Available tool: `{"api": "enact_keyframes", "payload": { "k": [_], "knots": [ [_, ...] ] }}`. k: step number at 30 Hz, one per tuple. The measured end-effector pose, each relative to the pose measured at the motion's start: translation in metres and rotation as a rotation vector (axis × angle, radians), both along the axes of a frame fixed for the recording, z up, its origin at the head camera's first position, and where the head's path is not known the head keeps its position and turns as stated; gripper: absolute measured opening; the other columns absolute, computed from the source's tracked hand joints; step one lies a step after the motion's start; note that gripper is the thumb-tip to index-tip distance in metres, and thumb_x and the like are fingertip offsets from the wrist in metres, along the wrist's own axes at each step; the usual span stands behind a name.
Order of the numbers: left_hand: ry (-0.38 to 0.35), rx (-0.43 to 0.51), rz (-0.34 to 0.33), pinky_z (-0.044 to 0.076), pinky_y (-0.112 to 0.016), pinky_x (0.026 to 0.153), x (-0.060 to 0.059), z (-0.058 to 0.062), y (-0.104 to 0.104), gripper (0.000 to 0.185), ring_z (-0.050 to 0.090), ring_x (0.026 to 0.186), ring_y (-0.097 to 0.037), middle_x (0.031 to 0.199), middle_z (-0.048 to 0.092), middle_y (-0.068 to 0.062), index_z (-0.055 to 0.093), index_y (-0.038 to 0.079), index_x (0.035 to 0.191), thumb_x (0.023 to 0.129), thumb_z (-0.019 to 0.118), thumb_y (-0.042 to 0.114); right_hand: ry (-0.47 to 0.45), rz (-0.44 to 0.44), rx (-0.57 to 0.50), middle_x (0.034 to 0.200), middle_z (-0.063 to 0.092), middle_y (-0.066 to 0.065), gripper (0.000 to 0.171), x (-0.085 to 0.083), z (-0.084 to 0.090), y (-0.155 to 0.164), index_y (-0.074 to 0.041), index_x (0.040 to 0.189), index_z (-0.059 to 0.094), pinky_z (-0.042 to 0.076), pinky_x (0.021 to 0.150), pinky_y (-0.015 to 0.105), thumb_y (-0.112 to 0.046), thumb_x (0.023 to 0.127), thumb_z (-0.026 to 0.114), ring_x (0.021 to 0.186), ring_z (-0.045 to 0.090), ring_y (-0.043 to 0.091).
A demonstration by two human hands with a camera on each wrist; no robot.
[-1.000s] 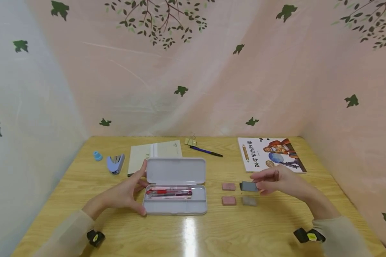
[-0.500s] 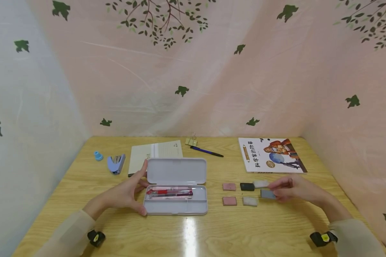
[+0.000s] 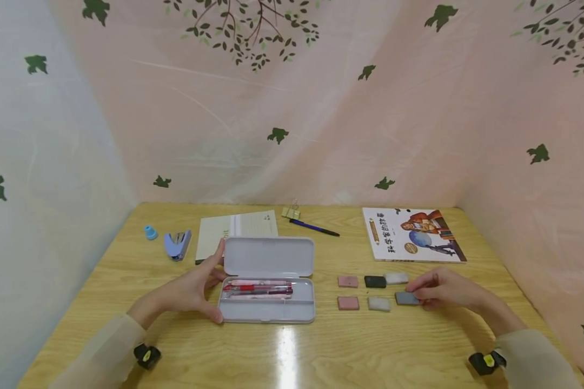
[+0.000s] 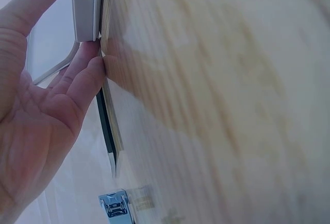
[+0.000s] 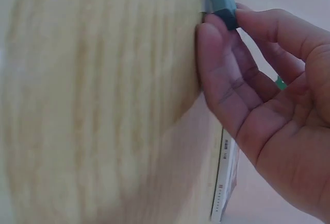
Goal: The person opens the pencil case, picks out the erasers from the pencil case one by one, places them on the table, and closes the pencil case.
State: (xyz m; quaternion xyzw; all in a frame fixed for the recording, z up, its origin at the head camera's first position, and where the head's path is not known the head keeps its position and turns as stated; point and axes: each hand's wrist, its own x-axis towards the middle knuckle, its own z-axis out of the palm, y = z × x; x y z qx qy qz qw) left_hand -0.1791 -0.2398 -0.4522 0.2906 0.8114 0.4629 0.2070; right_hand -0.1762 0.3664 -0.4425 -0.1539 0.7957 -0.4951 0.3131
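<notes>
Right hand point(image 3: 443, 292) pinches a grey eraser point(image 3: 406, 297) down on the table point(image 3: 321, 351), at the right end of the near row of erasers. Left hand point(image 3: 185, 292), fingers spread, steadies the open pencil case point(image 3: 267, 281) at its left end, pens inside

Close view of the left hand point(image 4: 36, 116), palm facing the camera, fingers point(image 4: 85, 72) touching the white pencil case point(image 4: 85, 7) edge, blurred wooden counter point(image 4: 216, 100) filling the right, stapler point(image 4: 117, 208) below.
</notes>
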Motion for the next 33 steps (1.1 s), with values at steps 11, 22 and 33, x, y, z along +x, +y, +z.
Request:
{"api": "enact_keyframes", "payload": {
  "k": [11, 22, 33],
  "knots": [
    [0.002, -0.019, 0.003, 0.033, -0.043, 0.116, -0.001, 0.002, 0.002, 0.152, 0.05, 0.132, -0.026, 0.157, 0.024, -0.015, -0.025, 0.031, 0.157, 0.067, 0.097, 0.024, -0.054, 0.019, -0.008, 0.096, 0.069, 0.01, 0.026, 0.002, 0.0, -0.005, 0.012, 0.118, 0.069, 0.062, 0.071, 0.029, -0.007, 0.1, 0.062, 0.079, 0.067, 0.015],
    [0.023, -0.011, -0.014, 0.032, -0.047, 0.115, 0.001, 0.001, 0.0, 0.15, 0.05, 0.132, -0.032, 0.158, 0.021, -0.021, -0.027, 0.022, 0.157, 0.07, 0.095, 0.024, -0.021, 0.018, -0.023, 0.115, 0.067, 0.017, 0.036, 0.005, -0.005, -0.01, 0.013, 0.13, 0.06, 0.061, 0.069, 0.029, -0.005, 0.099, 0.063, 0.08, 0.063, 0.014],
    [0.02, -0.009, -0.004, 0.033, -0.042, 0.116, 0.001, 0.0, -0.001, 0.152, 0.05, 0.132, -0.027, 0.156, 0.025, -0.017, -0.027, 0.023, 0.158, 0.068, 0.096, 0.025, 0.105, 0.051, 0.044, 0.115, 0.063, 0.018, 0.035, 0.006, 0.005, -0.015, 0.007, 0.132, 0.061, 0.059, 0.065, 0.028, -0.01, 0.102, 0.061, 0.08, 0.062, 0.015]
  ]
}}
